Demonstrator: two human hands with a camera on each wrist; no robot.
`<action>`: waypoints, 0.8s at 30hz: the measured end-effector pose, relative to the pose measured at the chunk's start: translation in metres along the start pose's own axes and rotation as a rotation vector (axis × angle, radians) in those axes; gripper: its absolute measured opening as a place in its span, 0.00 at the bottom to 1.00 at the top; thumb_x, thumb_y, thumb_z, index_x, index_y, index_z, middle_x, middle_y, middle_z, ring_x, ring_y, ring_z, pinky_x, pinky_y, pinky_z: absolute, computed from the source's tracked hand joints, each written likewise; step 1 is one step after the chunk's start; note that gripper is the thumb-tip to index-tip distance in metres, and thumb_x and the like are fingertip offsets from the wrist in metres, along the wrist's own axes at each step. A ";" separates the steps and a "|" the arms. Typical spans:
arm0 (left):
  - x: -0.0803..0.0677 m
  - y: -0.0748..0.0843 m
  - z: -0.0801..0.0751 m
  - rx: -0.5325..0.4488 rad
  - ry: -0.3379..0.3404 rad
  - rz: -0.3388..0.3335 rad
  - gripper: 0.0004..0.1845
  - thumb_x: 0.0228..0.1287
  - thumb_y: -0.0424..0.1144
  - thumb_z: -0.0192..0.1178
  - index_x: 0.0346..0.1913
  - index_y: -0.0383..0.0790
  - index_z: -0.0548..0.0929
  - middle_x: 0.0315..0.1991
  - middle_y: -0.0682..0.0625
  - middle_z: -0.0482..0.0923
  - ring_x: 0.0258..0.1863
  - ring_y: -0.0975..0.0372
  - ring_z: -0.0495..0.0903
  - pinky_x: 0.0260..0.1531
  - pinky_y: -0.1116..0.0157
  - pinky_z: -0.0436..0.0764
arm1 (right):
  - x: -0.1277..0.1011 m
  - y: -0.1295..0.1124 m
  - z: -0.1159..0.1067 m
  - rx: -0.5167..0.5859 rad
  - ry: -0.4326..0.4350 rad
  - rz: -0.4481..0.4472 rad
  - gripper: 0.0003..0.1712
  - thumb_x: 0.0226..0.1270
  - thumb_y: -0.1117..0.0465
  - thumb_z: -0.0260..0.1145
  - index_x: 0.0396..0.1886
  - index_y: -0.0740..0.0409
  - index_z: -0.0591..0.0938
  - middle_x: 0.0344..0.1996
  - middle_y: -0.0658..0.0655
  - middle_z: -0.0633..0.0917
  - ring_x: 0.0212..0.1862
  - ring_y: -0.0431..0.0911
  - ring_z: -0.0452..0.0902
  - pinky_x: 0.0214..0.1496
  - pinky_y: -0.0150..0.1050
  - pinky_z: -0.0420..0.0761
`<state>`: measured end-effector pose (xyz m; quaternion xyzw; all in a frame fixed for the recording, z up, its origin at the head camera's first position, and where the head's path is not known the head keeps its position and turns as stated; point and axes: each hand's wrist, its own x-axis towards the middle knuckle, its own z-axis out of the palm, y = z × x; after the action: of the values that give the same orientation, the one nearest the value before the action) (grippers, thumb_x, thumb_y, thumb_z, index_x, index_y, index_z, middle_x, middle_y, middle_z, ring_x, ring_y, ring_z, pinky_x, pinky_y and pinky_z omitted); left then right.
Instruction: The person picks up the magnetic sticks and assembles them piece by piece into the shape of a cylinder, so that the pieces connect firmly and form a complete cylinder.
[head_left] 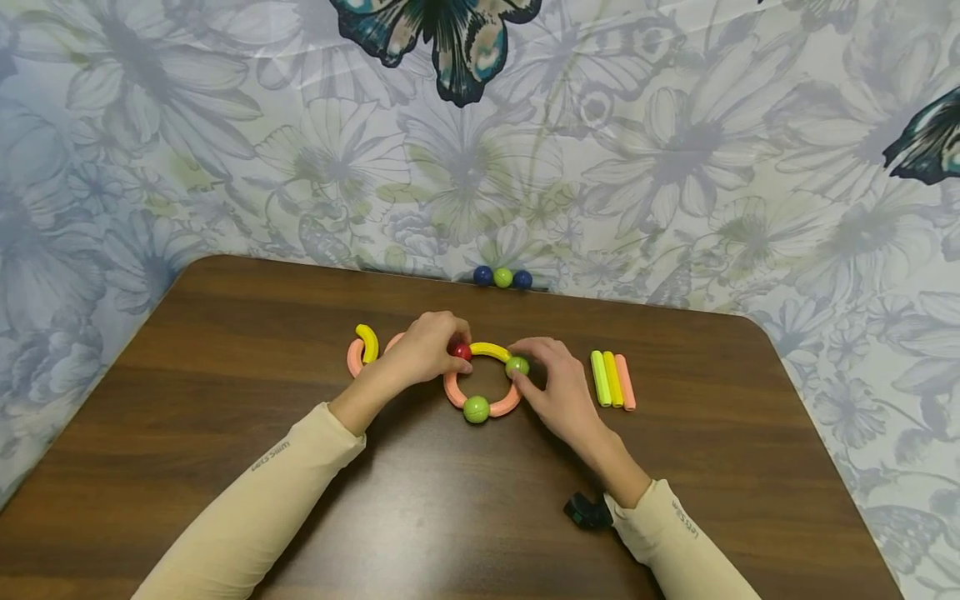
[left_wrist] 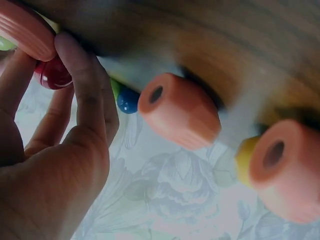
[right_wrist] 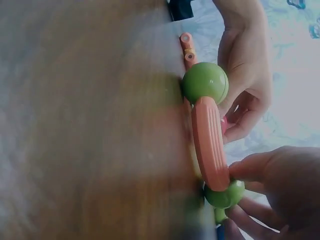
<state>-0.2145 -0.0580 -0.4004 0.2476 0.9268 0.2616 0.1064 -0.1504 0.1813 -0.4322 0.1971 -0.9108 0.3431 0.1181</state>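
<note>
A ring of balls and curved pieces lies mid-table between my hands. My left hand (head_left: 423,348) pinches the red ball (head_left: 462,352) at its upper left, while my right hand (head_left: 558,390) grips the green ball (head_left: 517,367) at its right between thumb and fingers. A yellow curved piece (head_left: 491,350) spans these two balls. Below, two pink curved pieces (head_left: 453,389) run down to a second green ball (head_left: 476,409) nearest me. In the right wrist view, one pink curve (right_wrist: 210,145) joins both green balls, and the right fingertips touch the lower one (right_wrist: 225,195).
Left of the ring lie a yellow curve (head_left: 367,340), a pink curve (head_left: 354,358) and another pink piece (head_left: 395,340), partly behind my left hand. Straight green, yellow and pink sticks (head_left: 615,380) lie to the right. Blue and green balls (head_left: 503,277) line the far edge.
</note>
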 end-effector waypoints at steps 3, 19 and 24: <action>0.000 -0.001 0.001 0.019 0.008 -0.020 0.16 0.58 0.43 0.81 0.45 0.40 0.88 0.42 0.45 0.82 0.44 0.52 0.79 0.48 0.55 0.79 | 0.001 0.003 0.001 0.007 -0.029 0.023 0.15 0.69 0.62 0.75 0.55 0.53 0.87 0.53 0.52 0.87 0.57 0.48 0.81 0.58 0.51 0.82; 0.002 -0.001 0.003 -0.035 0.079 -0.023 0.18 0.58 0.38 0.80 0.50 0.38 0.88 0.41 0.43 0.82 0.42 0.52 0.79 0.46 0.56 0.80 | -0.003 0.017 0.002 0.081 -0.082 0.059 0.17 0.71 0.59 0.74 0.58 0.51 0.86 0.54 0.50 0.86 0.49 0.43 0.83 0.54 0.43 0.86; 0.000 -0.001 0.001 -0.015 0.090 0.004 0.15 0.61 0.37 0.78 0.50 0.38 0.92 0.42 0.43 0.84 0.41 0.54 0.80 0.44 0.57 0.81 | -0.003 0.018 0.003 0.089 -0.085 0.045 0.18 0.71 0.59 0.74 0.59 0.51 0.86 0.55 0.51 0.85 0.47 0.44 0.84 0.52 0.44 0.86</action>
<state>-0.2150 -0.0583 -0.4019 0.2365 0.9283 0.2794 0.0658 -0.1562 0.1924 -0.4452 0.1960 -0.9030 0.3772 0.0625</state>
